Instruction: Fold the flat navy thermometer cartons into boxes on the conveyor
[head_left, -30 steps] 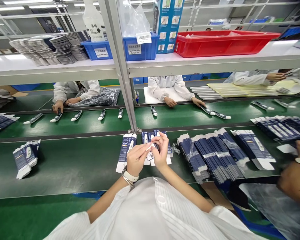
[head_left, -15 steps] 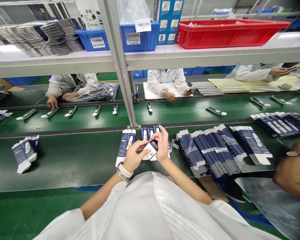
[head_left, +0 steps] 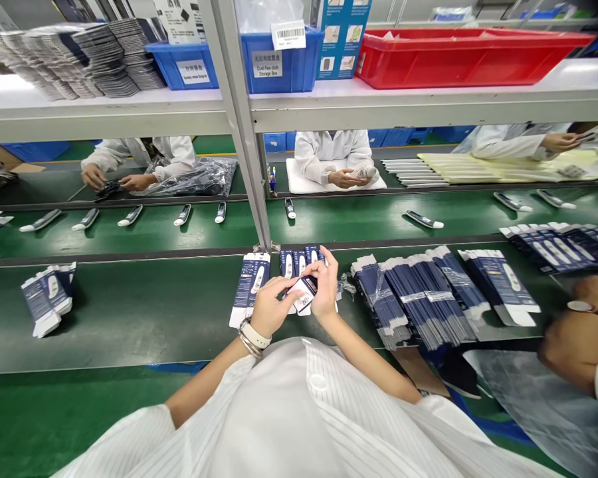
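Observation:
A small carton [head_left: 305,289] with a white printed end and dark blue sides is held between both my hands, tilted. My left hand [head_left: 270,307] is closed on its left side, fingertips at the top edge and thumb on the white end. My right hand [head_left: 323,290] grips the other side, index finger raised. Behind my hands several upright blue cartons [head_left: 288,264] stand in a row, partly hidden. Just left of them a flattened blue carton [head_left: 250,289] lies on the green bench.
Stacks of flattened cartons [head_left: 418,299] lie to the right, and a few cartons [head_left: 50,299] at the far left. Thermometer-like devices [head_left: 181,215] sit on the green conveyor [head_left: 359,219]. A metal post [head_left: 246,133] rises ahead. A co-worker's hand [head_left: 573,345] is at the right.
The view has shifted slightly. My hands keep the carton, its end turned a little. Across the belt, a co-worker at left has lifted a dark item off the belt; the middle co-worker's hands have come together.

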{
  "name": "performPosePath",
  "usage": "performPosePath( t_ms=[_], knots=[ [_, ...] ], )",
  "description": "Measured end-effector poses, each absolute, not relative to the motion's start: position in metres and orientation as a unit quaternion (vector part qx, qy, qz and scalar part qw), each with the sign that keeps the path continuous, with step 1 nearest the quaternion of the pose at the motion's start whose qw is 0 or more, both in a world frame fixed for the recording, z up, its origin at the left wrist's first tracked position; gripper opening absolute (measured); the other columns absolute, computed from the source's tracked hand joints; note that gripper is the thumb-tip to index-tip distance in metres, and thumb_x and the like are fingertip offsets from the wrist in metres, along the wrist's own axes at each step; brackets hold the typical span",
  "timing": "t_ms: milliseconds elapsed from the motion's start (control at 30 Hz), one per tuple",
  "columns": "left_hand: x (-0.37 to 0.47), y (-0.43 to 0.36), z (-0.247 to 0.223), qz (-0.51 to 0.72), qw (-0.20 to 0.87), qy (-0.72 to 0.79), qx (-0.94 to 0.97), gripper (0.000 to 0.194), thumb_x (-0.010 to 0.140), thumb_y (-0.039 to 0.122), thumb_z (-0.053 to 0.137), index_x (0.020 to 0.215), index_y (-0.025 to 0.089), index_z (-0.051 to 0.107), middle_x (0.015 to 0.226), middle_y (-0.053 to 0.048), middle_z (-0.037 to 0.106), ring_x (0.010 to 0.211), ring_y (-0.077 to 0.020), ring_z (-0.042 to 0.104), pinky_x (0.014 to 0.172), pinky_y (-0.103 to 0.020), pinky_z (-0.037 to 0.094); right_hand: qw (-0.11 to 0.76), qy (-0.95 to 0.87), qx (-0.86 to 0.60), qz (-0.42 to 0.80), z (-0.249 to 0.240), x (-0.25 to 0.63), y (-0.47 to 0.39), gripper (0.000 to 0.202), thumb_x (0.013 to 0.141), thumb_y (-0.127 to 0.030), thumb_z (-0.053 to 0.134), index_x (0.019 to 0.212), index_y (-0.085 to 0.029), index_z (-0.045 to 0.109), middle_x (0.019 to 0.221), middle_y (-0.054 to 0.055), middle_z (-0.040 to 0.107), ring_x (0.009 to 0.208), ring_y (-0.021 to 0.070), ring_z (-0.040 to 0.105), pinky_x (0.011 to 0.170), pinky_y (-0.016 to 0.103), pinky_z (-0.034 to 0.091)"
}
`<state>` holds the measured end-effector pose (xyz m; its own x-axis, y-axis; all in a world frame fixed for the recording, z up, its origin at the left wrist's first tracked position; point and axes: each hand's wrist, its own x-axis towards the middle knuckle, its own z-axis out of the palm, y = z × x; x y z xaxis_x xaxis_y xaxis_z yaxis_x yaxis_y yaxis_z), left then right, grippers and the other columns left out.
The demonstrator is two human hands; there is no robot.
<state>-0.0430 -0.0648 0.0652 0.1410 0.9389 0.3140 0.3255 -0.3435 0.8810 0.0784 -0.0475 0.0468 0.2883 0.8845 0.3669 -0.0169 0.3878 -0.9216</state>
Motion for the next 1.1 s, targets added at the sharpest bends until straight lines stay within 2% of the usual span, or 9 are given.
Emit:
performPosePath(
  t_ms=[567,867,1100],
  knots=[
    [-0.0372,-0.0616,0.0677,0.428,0.299,0.503,0.689,0.021,0.076,0.027,0.064,0.094,0.017,0.068,0.085,-0.006,0.067,0.077,-0.0165,0.059,0.073,-0.03,0.047,0.678,-0.457,-0.464,0.342,0.0495,0.0789,-0.0447,0.044,0.091,-0.043,0.03,0.127,-0.019,0.037,0.068,-0.001,0.053,0.067,0.0148,0.052,0.072,0.033,0.044],
    [-0.0379,-0.0601,0.0666,0.422,0.317,0.503,0.685,0.021,0.077,0.027,0.063,0.094,0.016,0.067,0.083,-0.006,0.066,0.074,-0.0155,0.056,0.07,-0.029,0.048,0.69,-0.434,-0.451,0.363,0.0504,0.079,-0.043,0.045,0.09,-0.046,0.031,0.125,-0.019,0.038,0.065,-0.002,0.053,0.062,0.0138,0.05,0.066,0.03,0.043],
    [-0.0436,-0.0647,0.0651,0.416,0.38,0.433,0.704,0.041,0.08,0.03,0.058,0.119,0.017,0.055,0.1,-0.008,0.059,0.087,-0.0162,0.055,0.069,-0.028,0.049,0.68,-0.396,-0.456,0.415,0.05,0.0807,-0.0386,0.045,0.09,-0.049,0.028,0.122,-0.02,0.04,0.065,-0.002,0.052,0.061,0.0133,0.052,0.065,0.029,0.045]
  ],
)
